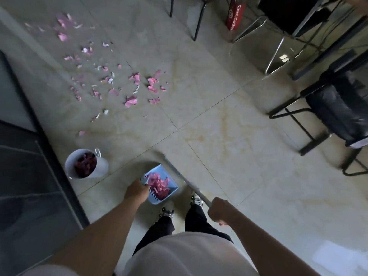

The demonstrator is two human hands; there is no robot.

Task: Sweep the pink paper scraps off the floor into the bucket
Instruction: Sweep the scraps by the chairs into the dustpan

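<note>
The floor [229, 120] is pale glossy tile with faint tan veining and thin grout lines running on the diagonal, dimly lit. Pink paper scraps [111, 80] lie strewn across it in a loose band, well apart from the person's feet, thinning out toward a dark-framed glass panel [29, 176] that borders the floor on one side. Near the foot of that panel stands a white bucket [85, 164], upright, with a heap of pink scraps already inside.

Just in front of the person's shoes [167, 213] is a blue dustpan [162, 184] with a pile of pink scraps in it. The left hand [137, 190] has its grip closed round the dustpan's handle. The right hand [219, 212] is fisted round the pale handle of a broom [185, 182], which slants down past the dustpan; the broom's head is blurred, so I cannot tell whether it touches the floor.

Across the room stand black chairs [338, 116] on thin metal legs, and a red paper bag [235, 14] with white lettering sits on the floor beside them.
</note>
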